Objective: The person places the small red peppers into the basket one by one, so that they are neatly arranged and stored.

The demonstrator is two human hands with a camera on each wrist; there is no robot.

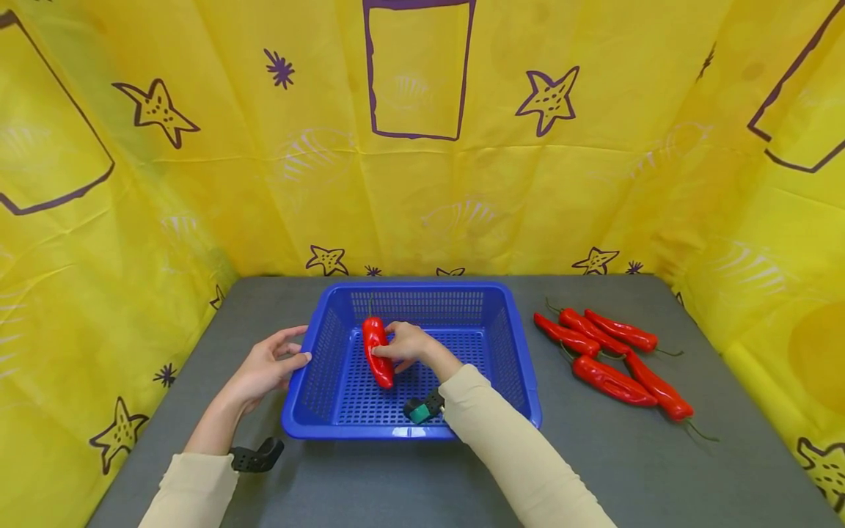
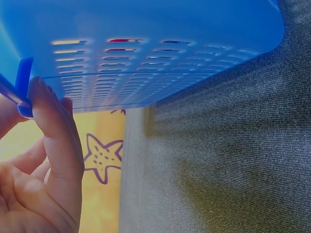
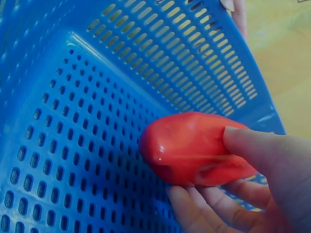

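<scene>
A blue plastic basket (image 1: 412, 433) with slotted walls stands on the grey table. My right hand (image 1: 411, 345) is inside it, holding a long red pepper (image 1: 378, 352) between thumb and fingers. The pepper's green stem points toward the far wall, its tip toward me. Seen from the right wrist, the thumb lies on one side of the pepper (image 3: 189, 150) and the fingers curl beneath, over the perforated floor. At the basket's left side my left hand (image 1: 267, 367) grips the rim, and its fingers (image 2: 53, 111) show against the rim's outer edge in the left wrist view.
Several red peppers (image 1: 614, 378) with green stems lie in a loose group on the table (image 1: 317, 488), right of the basket. Yellow cloth (image 1: 422, 198) with starfish drawings hangs behind and along both sides. A black wrist camera (image 1: 257, 456) sits at the left cuff.
</scene>
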